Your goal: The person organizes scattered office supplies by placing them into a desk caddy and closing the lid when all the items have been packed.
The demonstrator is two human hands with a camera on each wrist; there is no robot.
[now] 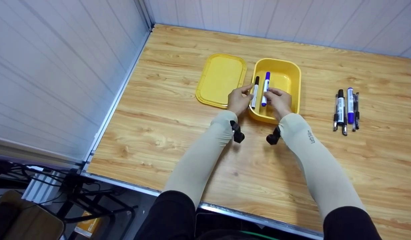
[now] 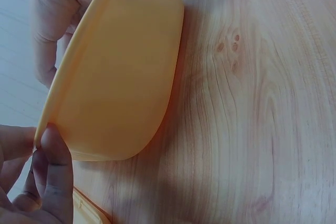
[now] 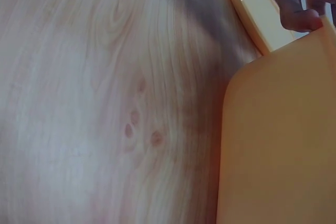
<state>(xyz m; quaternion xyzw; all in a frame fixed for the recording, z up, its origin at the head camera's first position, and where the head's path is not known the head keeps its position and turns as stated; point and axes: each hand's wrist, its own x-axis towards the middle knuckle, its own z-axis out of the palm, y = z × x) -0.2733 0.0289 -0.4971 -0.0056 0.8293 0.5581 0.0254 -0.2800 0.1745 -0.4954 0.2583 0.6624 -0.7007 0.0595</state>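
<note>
A yellow plastic box (image 1: 283, 77) stands uncovered on the wooden table. My left hand (image 1: 239, 100) pinches its left rim, thumb against the outer wall in the left wrist view. Inside, along the left wall, lies a white marker with a black cap (image 1: 255, 94). My right hand (image 1: 280, 102) reaches over the near part of the box and holds a white marker with blue ends (image 1: 266, 84) between thumb and fingers, its capped end pointing away from me. In the left wrist view the box wall partly hides the right hand (image 2: 55, 19).
The yellow lid (image 1: 223, 78) lies flat left of the box. To the right, a black-capped marker (image 1: 340, 108), a blue-capped marker (image 1: 350, 105) and several black pens (image 1: 345, 125) lie side by side. Pale panels (image 1: 259, 16) border the table behind and on the left.
</note>
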